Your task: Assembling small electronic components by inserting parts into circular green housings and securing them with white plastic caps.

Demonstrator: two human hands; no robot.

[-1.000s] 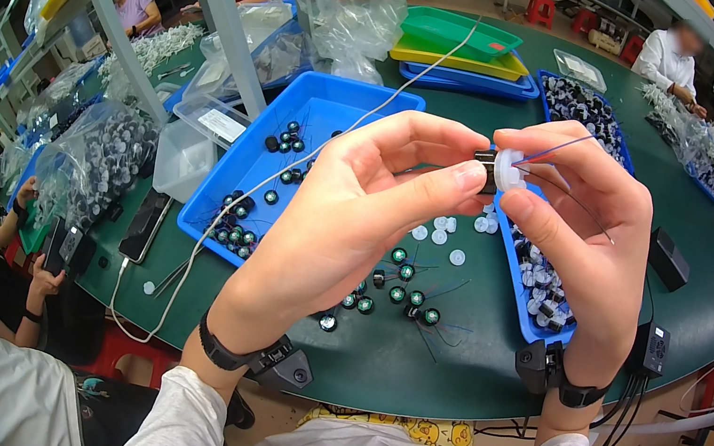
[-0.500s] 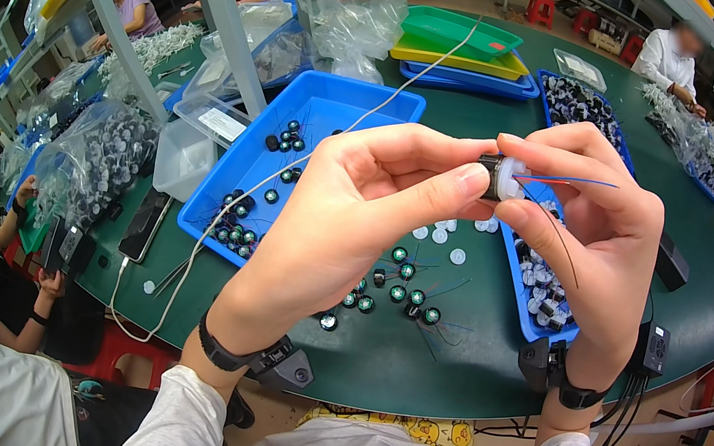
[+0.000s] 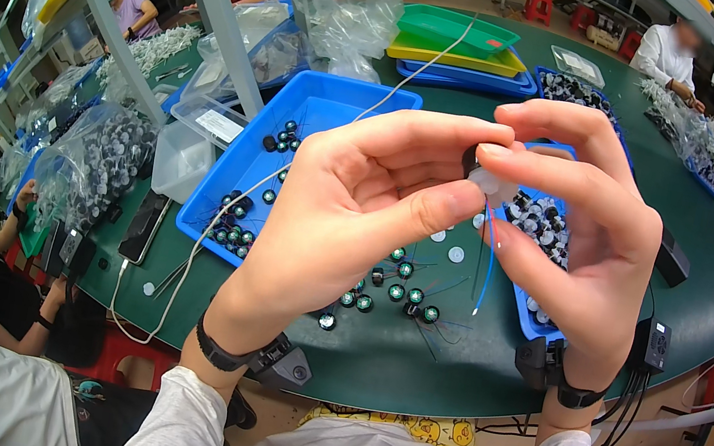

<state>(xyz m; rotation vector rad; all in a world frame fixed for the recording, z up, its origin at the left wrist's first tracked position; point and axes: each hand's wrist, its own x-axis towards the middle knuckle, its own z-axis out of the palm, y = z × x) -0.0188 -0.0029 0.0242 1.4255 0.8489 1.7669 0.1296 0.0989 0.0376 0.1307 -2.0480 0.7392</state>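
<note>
My left hand [image 3: 354, 184] pinches a small round black part with a white plastic cap [image 3: 493, 188] between thumb and fingers, raised above the table. A blue wire [image 3: 488, 270], a red one and a dark one hang down from the cap. My right hand [image 3: 587, 216] arches over from the right. Its index fingertip touches the part's top edge, while its thumb stays apart, beside the wires. Fingers hide much of the black body. Beneath, several round black parts with green faces and thin wires [image 3: 402, 293] lie loose on the green table [image 3: 370, 364].
To the left, a blue tray [image 3: 356, 92] holds more black parts. Another blue tray [image 3: 532, 328] with white and black pieces sits under my right hand. Stacked trays [image 3: 467, 32] stand behind. A white cable [image 3: 213, 226] crosses the left side, near a phone [image 3: 144, 228]. Other people sit around.
The part has tilted, so its cap and wires now point downward instead of right. My right thumb has come away from the cap, and the right fingers have spread.
</note>
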